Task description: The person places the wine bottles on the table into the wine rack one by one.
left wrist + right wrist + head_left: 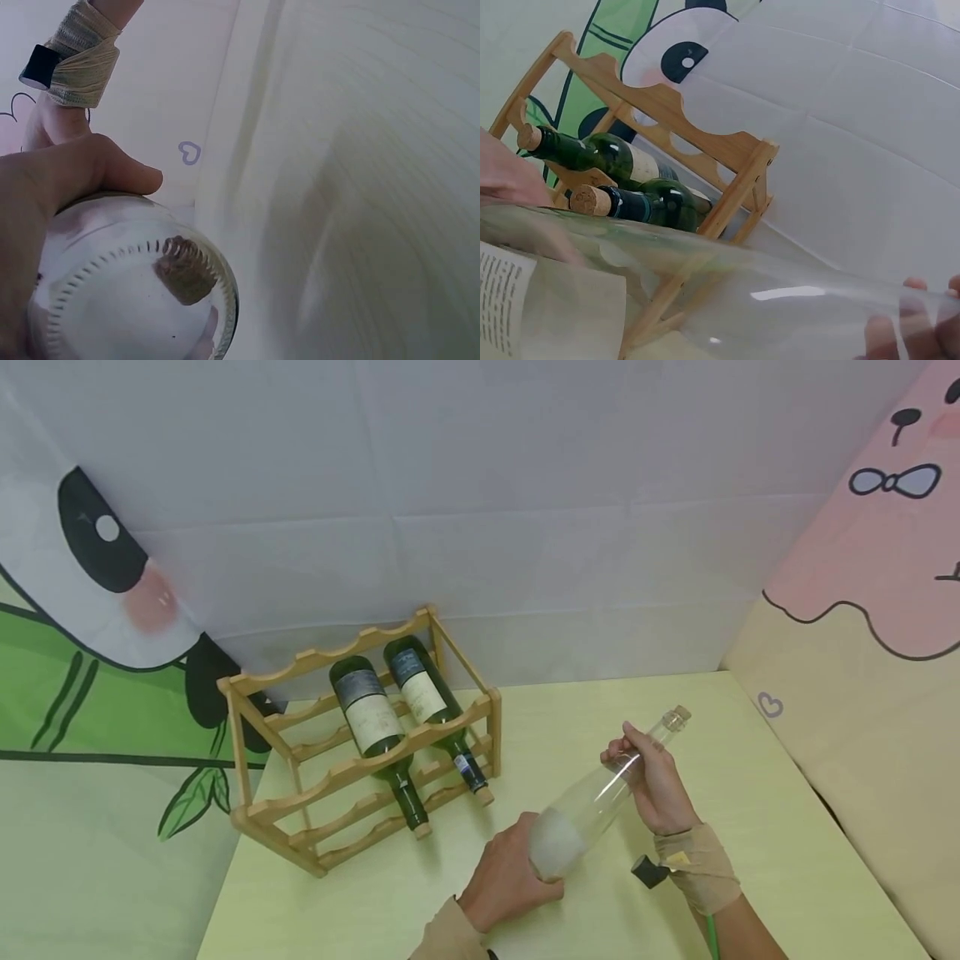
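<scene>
A clear glass bottle (600,800) with a cork (679,717) in its mouth is held tilted above the table, its neck up and to the right. My left hand (506,875) grips the bottle round its base. The fingers of my right hand (662,783) curl round its neck below the cork. In the left wrist view the round ridged glass base (112,300) faces the camera, and the thumb lies along its edge. A pale printed label (562,304) shows through the glass in the right wrist view.
A wooden wine rack (277,814) stands at the left of the pale table (555,727). Two corked green bottles, one nearer the middle (371,714) and one further right (423,689), lie on its top tier, necks forward. A printed cloth wall (525,552) rises behind.
</scene>
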`<state>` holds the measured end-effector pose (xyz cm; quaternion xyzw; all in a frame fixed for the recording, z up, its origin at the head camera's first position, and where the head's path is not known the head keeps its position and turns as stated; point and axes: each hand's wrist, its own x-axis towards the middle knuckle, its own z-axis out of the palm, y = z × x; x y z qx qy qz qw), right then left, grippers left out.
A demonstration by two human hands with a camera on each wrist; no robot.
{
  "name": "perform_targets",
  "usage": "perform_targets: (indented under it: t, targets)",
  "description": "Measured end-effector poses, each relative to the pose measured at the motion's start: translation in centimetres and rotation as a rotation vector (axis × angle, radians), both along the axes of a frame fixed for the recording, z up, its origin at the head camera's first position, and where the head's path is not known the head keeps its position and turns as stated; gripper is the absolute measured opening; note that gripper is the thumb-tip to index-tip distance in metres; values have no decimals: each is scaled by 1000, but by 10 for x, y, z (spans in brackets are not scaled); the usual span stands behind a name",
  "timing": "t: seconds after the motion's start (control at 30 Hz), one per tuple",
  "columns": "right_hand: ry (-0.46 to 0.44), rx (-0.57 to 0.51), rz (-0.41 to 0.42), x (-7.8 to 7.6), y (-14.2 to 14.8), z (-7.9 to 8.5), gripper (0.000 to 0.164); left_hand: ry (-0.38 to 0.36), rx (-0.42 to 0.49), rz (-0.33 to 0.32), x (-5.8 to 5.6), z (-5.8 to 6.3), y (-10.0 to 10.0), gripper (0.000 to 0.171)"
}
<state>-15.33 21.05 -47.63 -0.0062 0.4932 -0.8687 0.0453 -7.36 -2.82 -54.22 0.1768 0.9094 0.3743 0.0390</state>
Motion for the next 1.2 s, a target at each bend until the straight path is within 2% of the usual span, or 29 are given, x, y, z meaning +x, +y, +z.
perform_targets:
  t: [0.13,0.43,0.63,0.93,1.2]
  targets:
    - [-17,66,-33,0,1,0,26,9,1,-3,-1,3,-2,71]
    - [-52,119,-38,0,5,-1,20,6,-11,0,-1,6,-3,71]
    - [-33,154,-32,0,9,-2,19,2,-10,0,0,7,-5,72]
    - [-28,208,-99,1,22,-2,15,11,-30,-3,2,11,-11,71]
    - [-4,224,-108,6,36,-1,15,11,-36,-4,1,13,-15,70]
